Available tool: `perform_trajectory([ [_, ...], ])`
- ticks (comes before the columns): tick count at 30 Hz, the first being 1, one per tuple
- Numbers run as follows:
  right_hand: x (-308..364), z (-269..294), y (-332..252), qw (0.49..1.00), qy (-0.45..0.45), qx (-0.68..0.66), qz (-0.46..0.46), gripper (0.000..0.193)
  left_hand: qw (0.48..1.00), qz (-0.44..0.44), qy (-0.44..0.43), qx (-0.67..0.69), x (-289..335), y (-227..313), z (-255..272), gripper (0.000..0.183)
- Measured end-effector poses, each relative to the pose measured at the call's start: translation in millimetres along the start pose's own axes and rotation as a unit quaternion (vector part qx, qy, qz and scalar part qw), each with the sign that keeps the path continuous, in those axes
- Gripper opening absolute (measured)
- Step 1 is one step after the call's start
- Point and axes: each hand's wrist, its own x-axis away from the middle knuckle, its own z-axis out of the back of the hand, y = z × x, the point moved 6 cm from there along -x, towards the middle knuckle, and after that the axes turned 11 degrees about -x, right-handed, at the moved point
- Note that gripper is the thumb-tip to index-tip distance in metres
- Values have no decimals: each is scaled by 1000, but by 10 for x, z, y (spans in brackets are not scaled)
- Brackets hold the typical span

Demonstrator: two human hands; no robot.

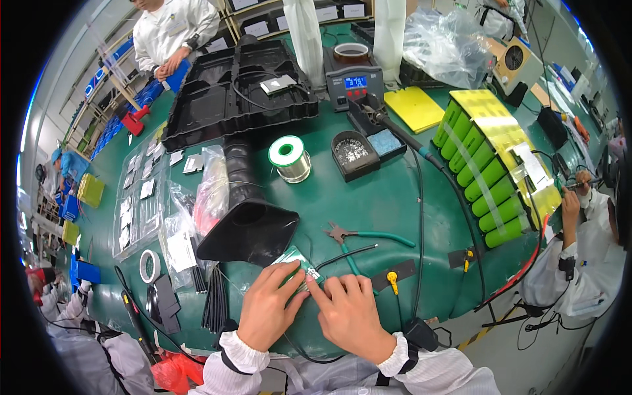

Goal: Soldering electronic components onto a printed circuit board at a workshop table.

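Observation:
A small green circuit board [294,255] lies low over the near middle of the table, partly hidden by my fingers. My left hand [268,309] is closed on its left side, fingers over the top and thumb bent in. From the right, my right hand [350,316] has its index finger pressed on the board and the other fingers curled; its thumb is hidden. A black cable [349,255] runs away from the board to the right. Just beyond lie cutting pliers [382,236] with green handles. The black fume hood [250,230] opens right above the board.
A solder spool [289,161], soldering station [355,85] and sponge tray [387,141] stand farther back. Green battery cells [484,174] sit at the right, near yellow-tipped leads [393,282]. Black tubes [215,303], a tape roll [149,266] and a clear tray [141,197] are leftward. Other people work around.

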Motion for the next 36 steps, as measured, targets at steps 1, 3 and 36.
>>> perform_trajectory([
  [1,8,-5,5,1000,-9,-7,-2,50,1000,2,-9,0,-26,16,16,34],
  [3,19,-10,33,999,-22,-21,-10,53,998,9,-47,-38,-80,52,21,36],
  [36,-25,55,-32,1000,-10,-15,-17,57,998,-26,-51,-11,31,-49,280,34],
])
